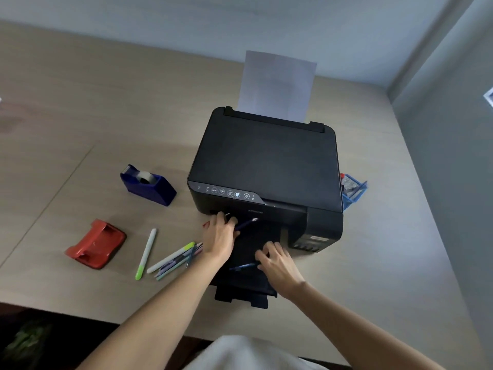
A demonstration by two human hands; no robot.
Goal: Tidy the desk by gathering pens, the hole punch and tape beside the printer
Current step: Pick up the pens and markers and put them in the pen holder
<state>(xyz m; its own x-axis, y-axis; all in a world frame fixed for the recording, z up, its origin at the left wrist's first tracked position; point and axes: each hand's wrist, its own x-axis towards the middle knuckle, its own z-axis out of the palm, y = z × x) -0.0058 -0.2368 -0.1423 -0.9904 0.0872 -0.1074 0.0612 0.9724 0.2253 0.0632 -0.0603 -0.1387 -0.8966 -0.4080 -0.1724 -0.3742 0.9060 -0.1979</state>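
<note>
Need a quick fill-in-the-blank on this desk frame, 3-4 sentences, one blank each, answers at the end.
1. The hole punch lying on the desk is ____ in colour.
2. The tape dispenser stands to the ____ of the printer in this view.
3. A sheet of ____ stands upright in the printer's rear feed.
4. The left hand grips a dark ____ in front of the printer, while the right hand reaches onto the output tray.

Answers: red; left; paper; pen
</note>
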